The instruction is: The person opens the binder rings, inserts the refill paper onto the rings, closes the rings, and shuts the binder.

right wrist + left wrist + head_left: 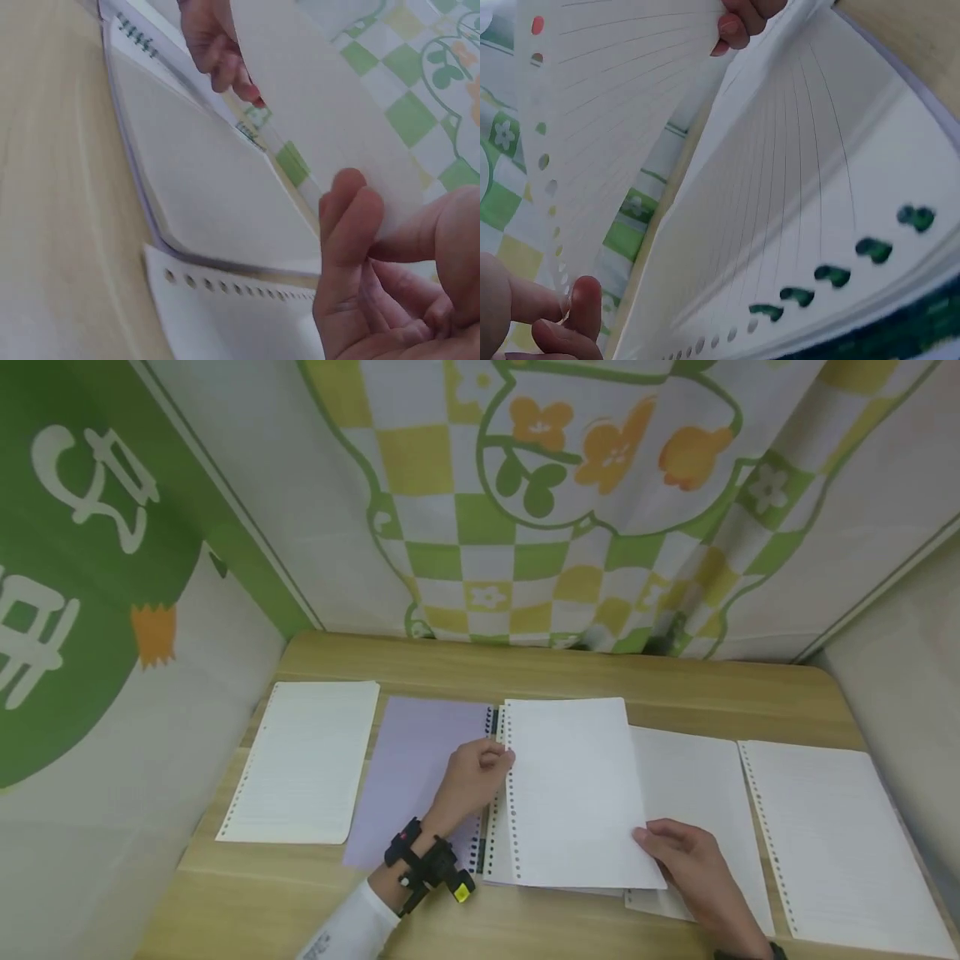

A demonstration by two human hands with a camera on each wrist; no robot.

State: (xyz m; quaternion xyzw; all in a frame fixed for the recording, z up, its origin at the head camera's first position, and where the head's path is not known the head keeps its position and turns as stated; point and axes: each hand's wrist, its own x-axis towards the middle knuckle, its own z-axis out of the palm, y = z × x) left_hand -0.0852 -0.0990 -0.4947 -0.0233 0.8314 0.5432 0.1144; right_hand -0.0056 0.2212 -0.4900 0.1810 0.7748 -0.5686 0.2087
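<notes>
A loose-leaf sheet (573, 793), lined and punched along one edge, is held up over an open ring binder with a purple cover (427, 752). My left hand (474, 777) pinches its holed edge between thumb and finger; the left wrist view shows those fingertips (585, 304) at the lowest holes. With thumb and fingers, my right hand (686, 860) grips the opposite edge near its lower corner. Beneath the sheet, other lined pages (780, 195) lie in the binder, and dark green rings (832, 275) come through some of their holes.
Left of the binder lies a stack of punched paper (307, 760). To the right, another punched sheet (697, 810) lies partly under the right hand, beside a further stack (847, 835). A checked curtain (540, 560) hangs behind the wooden table (247, 893).
</notes>
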